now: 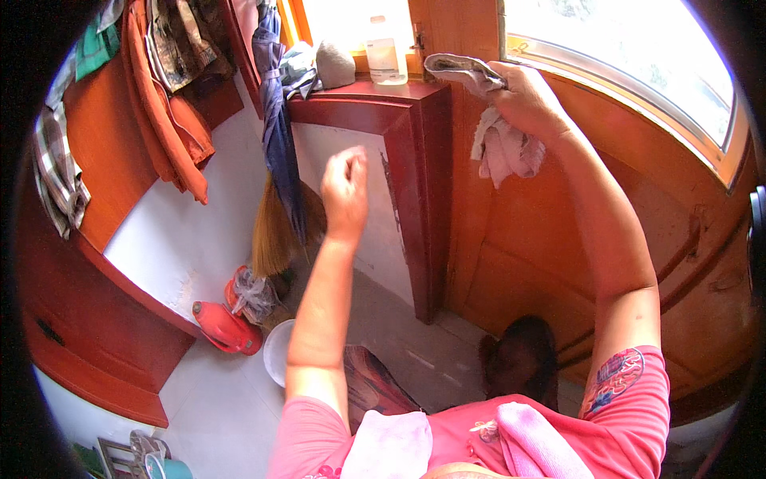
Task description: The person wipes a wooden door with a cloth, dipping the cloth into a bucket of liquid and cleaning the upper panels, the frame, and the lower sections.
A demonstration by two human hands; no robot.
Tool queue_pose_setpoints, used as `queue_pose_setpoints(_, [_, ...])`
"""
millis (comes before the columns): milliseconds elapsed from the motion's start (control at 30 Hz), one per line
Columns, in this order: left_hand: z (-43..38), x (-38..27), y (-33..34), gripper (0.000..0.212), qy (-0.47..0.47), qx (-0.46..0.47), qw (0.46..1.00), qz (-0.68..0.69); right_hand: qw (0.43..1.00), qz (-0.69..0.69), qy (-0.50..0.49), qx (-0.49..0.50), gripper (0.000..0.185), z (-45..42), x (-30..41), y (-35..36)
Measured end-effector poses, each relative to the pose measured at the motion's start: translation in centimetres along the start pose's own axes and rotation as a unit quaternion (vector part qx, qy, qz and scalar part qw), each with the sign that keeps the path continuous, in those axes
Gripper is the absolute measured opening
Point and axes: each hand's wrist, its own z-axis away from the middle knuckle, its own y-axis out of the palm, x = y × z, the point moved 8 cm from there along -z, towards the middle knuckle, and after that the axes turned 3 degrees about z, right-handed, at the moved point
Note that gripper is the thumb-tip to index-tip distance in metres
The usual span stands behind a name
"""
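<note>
My right hand (526, 99) is raised at the wooden door frame, below the bright window, and grips a folded grey cloth (464, 69). A pale pinkish rag (505, 146) hangs just under that hand against the door. My left hand (347, 185) is lifted in front of the white wall panel with its fingers curled in; nothing shows in it. Beyond it, on the dark red ledge (365, 93), stand a clear plastic bottle (385, 57) with a white label and a grey rounded object (335, 64).
A folded blue umbrella (276, 120) hangs beside a straw broom (270, 233). An orange garment (155, 114) and other clothes hang at the upper left. On the floor lie a red plastic jug (227, 329) and a plastic bag (254, 293), near a white basin (278, 353).
</note>
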Motion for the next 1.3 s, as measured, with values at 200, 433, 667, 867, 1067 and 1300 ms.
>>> queue_pose_setpoints(200, [-14.2,1.5,3.2,0.070,0.009,-0.002,0.993,-0.117,0.995,-0.053,-0.052,-0.064,0.022,0.7,-0.4,0.4])
queue_pose_setpoints(433, [-20.1,6.0,10.3,0.070,-0.066,0.098,0.980,-0.157,0.989,-0.060,-0.096,-0.100,0.020,1.2,-0.8,-0.5])
queue_pose_setpoints(667, [-19.2,7.4,10.7,0.047,-0.160,0.063,0.985,-0.004,0.980,-0.145,-0.061,-0.124,0.025,1.2,-1.0,-0.4])
queue_pose_setpoints(867, [-19.5,6.2,7.9,0.037,-0.115,0.029,0.968,0.221,0.972,-0.153,-0.080,-0.157,0.025,-0.6,-0.3,-0.3])
queue_pose_setpoints(1067, [-19.8,7.2,0.4,0.034,-0.133,-0.008,0.945,0.298,0.987,-0.110,-0.075,-0.092,0.031,-4.6,4.5,2.5])
queue_pose_setpoints(1300, [-18.2,7.1,-5.3,0.047,-0.112,-0.016,0.952,0.285,0.988,0.085,-0.119,0.058,0.048,-10.7,11.3,9.8])
